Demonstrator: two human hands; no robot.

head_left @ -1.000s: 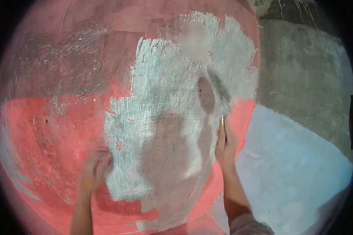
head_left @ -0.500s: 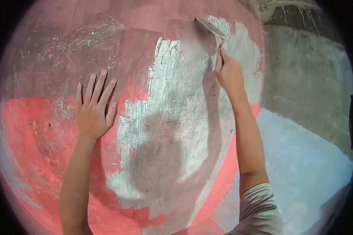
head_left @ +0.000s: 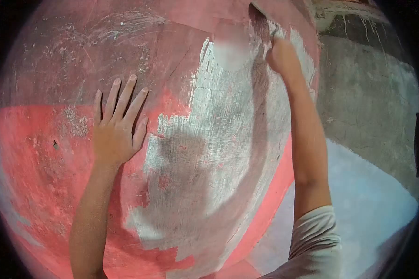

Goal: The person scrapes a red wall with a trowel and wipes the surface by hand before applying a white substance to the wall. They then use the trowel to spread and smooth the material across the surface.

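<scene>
My right hand [head_left: 285, 58] is closed round the handle of a scraper [head_left: 259, 17], raised near the top of the wall [head_left: 42, 149]. The scraper's wide blade tilts up to the left against the pink paint; its handle is mostly hidden in my fist. Below it spreads a pale grey, scraped patch [head_left: 223, 111] with ragged edges, crossed by the shadow of my arm. My left hand [head_left: 116, 128] lies flat on the wall to the left of this patch, fingers spread, across the border between bright pink and dull maroon paint.
To the right, past the pink edge, are a dark grey wall section [head_left: 365, 93] and a pale blue painted area [head_left: 358, 186]. White scratches [head_left: 130, 21] mark the maroon paint at upper left. A blurred spot covers part of the wall at top centre.
My right hand and the scraper have moved up and slightly right along the wall. My left hand stays flat on the same place while the view shifts a little.
</scene>
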